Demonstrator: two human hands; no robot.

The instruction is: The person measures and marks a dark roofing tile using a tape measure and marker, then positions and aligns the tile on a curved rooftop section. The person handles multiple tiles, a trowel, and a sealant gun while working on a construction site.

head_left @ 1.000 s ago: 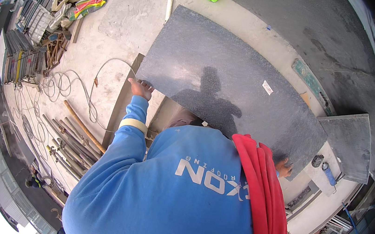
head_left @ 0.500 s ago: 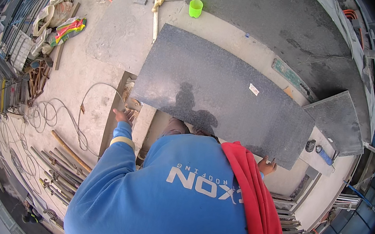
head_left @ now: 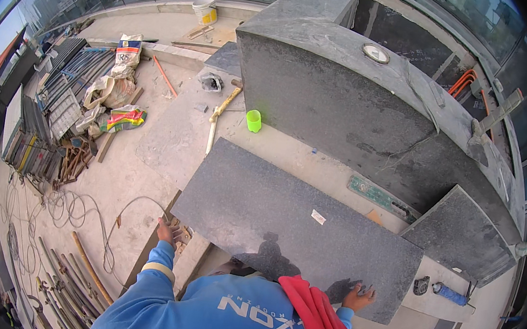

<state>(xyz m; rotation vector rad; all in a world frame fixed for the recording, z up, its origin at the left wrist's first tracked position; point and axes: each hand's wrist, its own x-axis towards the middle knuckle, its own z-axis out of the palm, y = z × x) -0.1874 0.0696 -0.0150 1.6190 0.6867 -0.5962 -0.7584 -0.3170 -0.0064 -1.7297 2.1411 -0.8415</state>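
A large dark grey stone slab (head_left: 284,213) lies tilted across my front, with a small white label (head_left: 318,217) on its face and a shadow on its near part. My right hand (head_left: 360,298) rests on the slab's top near its right near side, fingers spread. Close by the slab's left corner is my left hand (head_left: 168,232), its fingers apart and holding nothing visible; whether it touches the edge I cannot tell. Below that hand a narrow gap with rubble (head_left: 184,235) shows beside a pale ledge (head_left: 191,257).
Beyond the slab stand a dark stone-clad wall (head_left: 350,103), a green cup (head_left: 253,121) and a hammer (head_left: 221,110). A long green tool (head_left: 381,197) lies behind it. To the right are a leaning slab piece (head_left: 461,238) and a blue cylindrical tool (head_left: 450,293). Cable (head_left: 110,244) loops at left.
My view has tilted up, so more of the far wall shows. My right hand has moved from the slab's near edge onto its top. The left hand stays by the left corner.
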